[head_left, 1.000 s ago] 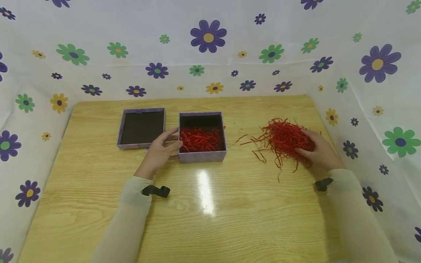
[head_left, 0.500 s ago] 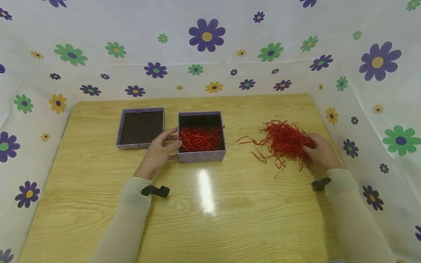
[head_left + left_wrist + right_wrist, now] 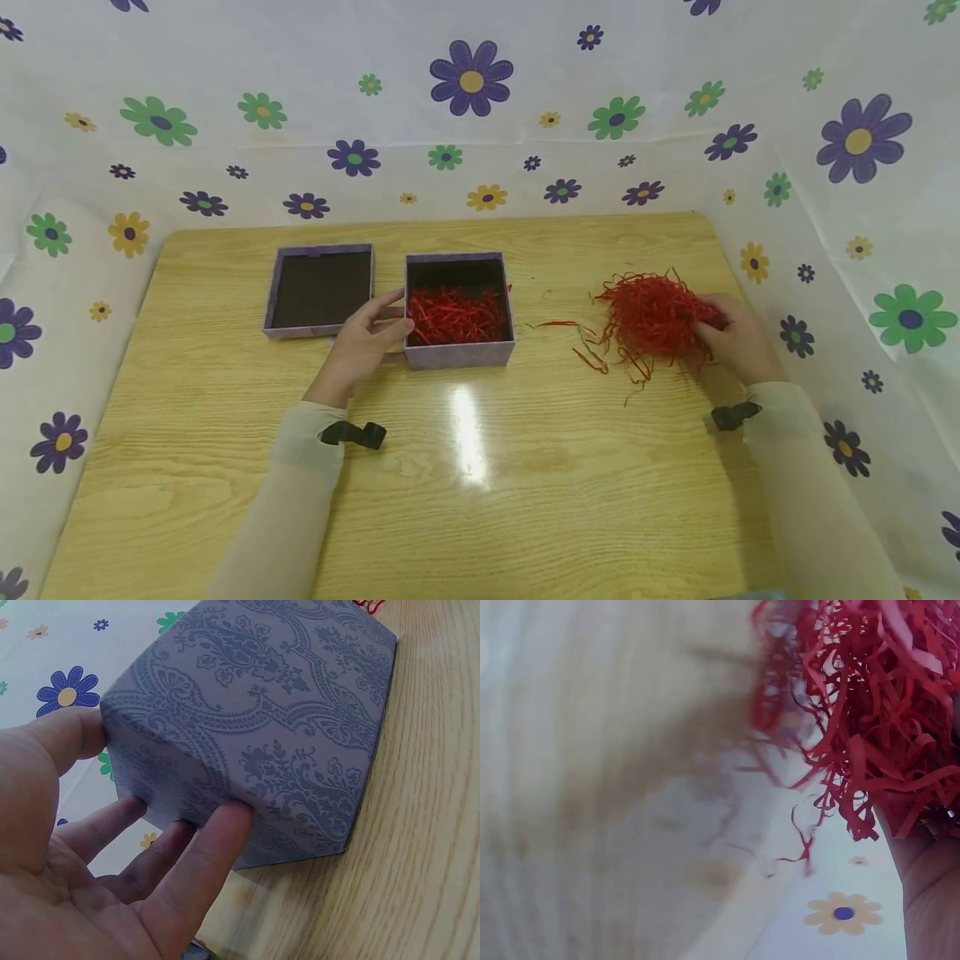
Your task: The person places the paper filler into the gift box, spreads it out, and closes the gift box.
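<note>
My right hand (image 3: 738, 337) grips a clump of red shredded paper (image 3: 652, 317) at the right of the table. In the right wrist view the red strands (image 3: 900, 735) hang in a loose tangle and hide most of the fingers. My left hand (image 3: 363, 342) rests at the left wall of a purple patterned box (image 3: 459, 357), thumb near the rim. In the left wrist view the fingertips are spread against the box's outer wall (image 3: 255, 697). More red shredded paper (image 3: 457, 317) lies inside the box, toward its near side.
The box lid (image 3: 322, 290), dark inside, lies upturned left of the box. Loose red strands (image 3: 591, 358) are scattered between the box and the clump. A white flower-printed sheet (image 3: 300, 67) closes off the wooden table (image 3: 450, 517) at the back and sides.
My right hand has drawn the red shredded paper together into a more compact clump, leaving a few loose strands on the table. My left hand and the box stay in place.
</note>
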`<state>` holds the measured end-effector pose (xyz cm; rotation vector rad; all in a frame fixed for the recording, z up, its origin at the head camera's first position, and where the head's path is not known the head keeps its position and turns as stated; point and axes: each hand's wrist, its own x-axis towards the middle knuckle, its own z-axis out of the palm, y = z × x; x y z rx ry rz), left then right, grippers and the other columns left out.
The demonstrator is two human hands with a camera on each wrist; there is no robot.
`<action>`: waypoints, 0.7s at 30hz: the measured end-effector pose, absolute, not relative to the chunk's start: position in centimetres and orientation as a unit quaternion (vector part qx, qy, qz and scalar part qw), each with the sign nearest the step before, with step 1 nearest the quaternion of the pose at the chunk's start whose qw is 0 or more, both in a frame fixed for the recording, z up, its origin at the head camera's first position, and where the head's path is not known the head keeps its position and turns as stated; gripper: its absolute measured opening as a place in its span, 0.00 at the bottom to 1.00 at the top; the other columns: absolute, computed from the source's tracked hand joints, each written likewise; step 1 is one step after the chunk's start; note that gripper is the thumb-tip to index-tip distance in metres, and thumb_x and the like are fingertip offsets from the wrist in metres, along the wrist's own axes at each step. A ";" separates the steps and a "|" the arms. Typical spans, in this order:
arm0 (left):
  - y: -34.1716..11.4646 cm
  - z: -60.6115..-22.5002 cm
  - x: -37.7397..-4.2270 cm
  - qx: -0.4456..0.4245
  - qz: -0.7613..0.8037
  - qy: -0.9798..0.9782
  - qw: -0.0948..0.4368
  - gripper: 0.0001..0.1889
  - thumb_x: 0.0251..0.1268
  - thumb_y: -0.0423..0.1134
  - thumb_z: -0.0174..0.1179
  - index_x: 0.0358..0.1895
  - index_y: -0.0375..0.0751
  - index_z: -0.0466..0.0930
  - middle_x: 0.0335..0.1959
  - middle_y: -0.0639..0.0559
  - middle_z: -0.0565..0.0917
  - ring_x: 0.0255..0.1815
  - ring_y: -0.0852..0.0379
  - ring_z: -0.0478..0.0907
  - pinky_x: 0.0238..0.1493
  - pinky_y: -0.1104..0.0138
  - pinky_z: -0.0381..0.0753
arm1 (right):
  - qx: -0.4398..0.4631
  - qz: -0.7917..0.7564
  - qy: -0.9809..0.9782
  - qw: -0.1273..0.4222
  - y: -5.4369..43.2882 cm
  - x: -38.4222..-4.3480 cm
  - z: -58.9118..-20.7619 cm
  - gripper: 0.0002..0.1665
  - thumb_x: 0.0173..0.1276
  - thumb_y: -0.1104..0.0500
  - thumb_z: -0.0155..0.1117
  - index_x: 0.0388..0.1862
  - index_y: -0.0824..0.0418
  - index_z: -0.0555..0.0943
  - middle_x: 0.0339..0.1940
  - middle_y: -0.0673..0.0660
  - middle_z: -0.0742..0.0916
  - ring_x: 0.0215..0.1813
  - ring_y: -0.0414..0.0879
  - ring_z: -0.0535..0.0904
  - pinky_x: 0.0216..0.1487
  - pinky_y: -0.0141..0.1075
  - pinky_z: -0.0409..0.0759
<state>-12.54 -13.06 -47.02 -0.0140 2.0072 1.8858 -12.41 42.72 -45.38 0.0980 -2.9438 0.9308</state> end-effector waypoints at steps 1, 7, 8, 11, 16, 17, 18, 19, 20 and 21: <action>-13.0 -47.0 -12.5 -0.005 0.672 0.715 0.192 0.36 0.76 0.48 0.64 0.82 0.56 0.60 0.73 0.42 0.67 0.69 0.39 0.73 0.60 0.44 0.82 | 0.029 0.302 -0.952 0.031 42.5 -12.3 -45.1 0.21 0.76 0.65 0.64 0.65 0.66 0.79 0.59 0.68 0.83 0.59 0.62 0.78 0.53 0.27 0.73; -13.0 -46.9 -12.5 -0.004 0.672 0.716 0.191 0.36 0.76 0.48 0.63 0.82 0.57 0.60 0.73 0.43 0.67 0.69 0.41 0.73 0.60 0.45 0.82 | 0.052 0.303 -0.948 0.082 41.0 -12.4 -43.4 0.19 0.71 0.69 0.66 0.61 0.65 0.83 0.55 0.66 0.86 0.50 0.37 0.79 0.45 0.13 0.67; -13.0 -46.9 -12.5 -0.004 0.671 0.716 0.190 0.36 0.76 0.48 0.63 0.82 0.57 0.60 0.73 0.43 0.67 0.69 0.41 0.73 0.60 0.45 0.83 | 0.059 0.302 -0.947 0.091 40.7 -12.5 -43.1 0.19 0.71 0.69 0.67 0.60 0.65 0.83 0.54 0.65 0.86 0.48 0.32 0.77 0.44 0.13 0.68; -13.0 -46.9 -12.5 -0.002 0.671 0.718 0.187 0.35 0.76 0.48 0.63 0.82 0.58 0.60 0.73 0.43 0.67 0.69 0.41 0.73 0.60 0.45 0.83 | 0.075 0.300 -0.945 0.111 39.9 -12.8 -42.4 0.18 0.70 0.69 0.68 0.58 0.64 0.84 0.51 0.64 0.87 0.43 0.22 0.73 0.42 0.14 0.69; -13.0 -46.8 -12.4 0.000 0.671 0.718 0.186 0.35 0.76 0.48 0.63 0.82 0.58 0.60 0.73 0.43 0.67 0.69 0.41 0.73 0.60 0.45 0.83 | 0.092 0.303 -0.940 0.125 38.4 -13.3 -41.1 0.16 0.70 0.68 0.68 0.56 0.62 0.85 0.48 0.60 0.87 0.41 0.25 0.73 0.42 0.16 0.70; -13.0 -46.8 -12.4 0.000 0.671 0.718 0.186 0.35 0.76 0.48 0.63 0.82 0.59 0.60 0.73 0.43 0.67 0.69 0.42 0.73 0.59 0.45 0.83 | 0.097 0.305 -0.939 0.127 38.1 -13.4 -40.8 0.16 0.70 0.68 0.68 0.56 0.62 0.85 0.47 0.60 0.87 0.41 0.26 0.74 0.42 0.17 0.70; -13.0 -46.8 -12.3 0.000 0.671 0.718 0.185 0.35 0.76 0.48 0.63 0.82 0.59 0.60 0.73 0.44 0.68 0.69 0.42 0.73 0.59 0.45 0.83 | 0.101 0.308 -0.937 0.130 37.8 -13.5 -40.6 0.16 0.70 0.69 0.68 0.56 0.63 0.86 0.47 0.60 0.87 0.41 0.27 0.74 0.42 0.17 0.70; -13.0 -46.8 -12.3 0.000 0.670 0.719 0.185 0.35 0.76 0.48 0.63 0.82 0.59 0.60 0.73 0.44 0.68 0.69 0.42 0.73 0.59 0.45 0.83 | 0.105 0.309 -0.936 0.134 37.5 -13.6 -40.4 0.16 0.69 0.69 0.68 0.55 0.63 0.86 0.47 0.60 0.87 0.41 0.28 0.74 0.42 0.17 0.70; -13.0 -46.8 -12.3 0.000 0.670 0.719 0.185 0.35 0.76 0.48 0.63 0.82 0.59 0.60 0.73 0.44 0.68 0.69 0.42 0.73 0.59 0.45 0.83 | 0.109 0.311 -0.934 0.138 37.3 -13.7 -40.2 0.16 0.69 0.70 0.68 0.55 0.63 0.86 0.47 0.60 0.87 0.40 0.29 0.75 0.42 0.17 0.70; -12.9 -46.8 -12.3 -0.001 0.669 0.719 0.186 0.35 0.76 0.48 0.63 0.82 0.59 0.60 0.73 0.44 0.68 0.69 0.43 0.73 0.59 0.45 0.83 | 0.113 0.313 -0.932 0.141 37.0 -13.8 -40.0 0.16 0.69 0.70 0.68 0.55 0.63 0.86 0.47 0.60 0.87 0.40 0.29 0.75 0.42 0.17 0.71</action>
